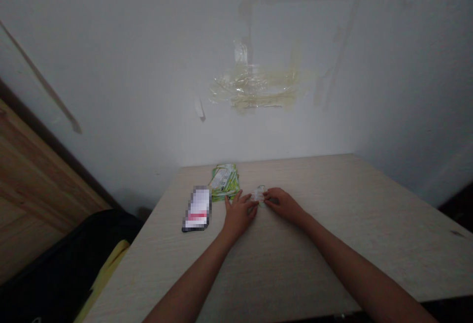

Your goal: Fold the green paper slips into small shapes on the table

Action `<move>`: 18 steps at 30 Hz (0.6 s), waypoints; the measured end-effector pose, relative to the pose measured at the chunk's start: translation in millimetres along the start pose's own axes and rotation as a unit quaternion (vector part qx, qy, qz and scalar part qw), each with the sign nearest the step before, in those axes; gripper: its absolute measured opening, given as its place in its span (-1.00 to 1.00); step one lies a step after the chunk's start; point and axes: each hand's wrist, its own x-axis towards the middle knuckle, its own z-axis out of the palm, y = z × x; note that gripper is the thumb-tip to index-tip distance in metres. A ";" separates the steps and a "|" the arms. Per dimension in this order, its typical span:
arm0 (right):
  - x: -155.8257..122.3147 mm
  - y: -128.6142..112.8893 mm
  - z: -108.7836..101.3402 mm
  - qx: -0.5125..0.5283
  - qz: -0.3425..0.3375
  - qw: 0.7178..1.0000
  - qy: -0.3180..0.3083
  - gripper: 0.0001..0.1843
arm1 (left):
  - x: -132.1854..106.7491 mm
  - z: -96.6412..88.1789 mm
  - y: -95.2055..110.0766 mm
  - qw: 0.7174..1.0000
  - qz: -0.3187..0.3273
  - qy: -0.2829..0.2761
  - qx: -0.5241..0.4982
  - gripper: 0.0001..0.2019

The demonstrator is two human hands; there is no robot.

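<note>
A small, pale, partly see-through piece with greenish edges (260, 193) lies on the table between my two hands; its kind is too blurred to tell. My right hand (284, 204) has its fingers bent and pinched at the right edge of this piece. From the other side, my left hand (239, 214) rests on the tabletop with its fingers spread, some tips close to the piece's left edge. Just beyond the left hand lies a loose pile of green and white printed packets (226, 181). Other fingers of that hand touch or nearly touch the pile's near edge.
A phone-shaped object with a blurred-out screen (199, 209) lies left of the packets. The pale wooden table (332, 180) meets a wall (148, 67) with old tape (254, 86) on it. Dark and yellow cloth (111, 259) sits beside the table's left edge.
</note>
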 end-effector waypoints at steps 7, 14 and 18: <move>-1.8 -1.2 -4.1 0.028 0.006 1.000 -0.005 -0.82 | 0.4 -3.1 -3.6 0.999 -0.018 0.014 0.022 -0.76; -1.3 -0.2 -4.9 0.026 0.014 0.999 0.013 -0.78 | 0.1 -3.3 -2.9 0.999 -0.026 0.016 0.036 -0.75; 0.3 7.5 -3.0 -0.043 0.013 0.997 0.065 -0.73 | 0.8 -2.4 -5.0 0.999 -0.036 0.011 0.034 -0.74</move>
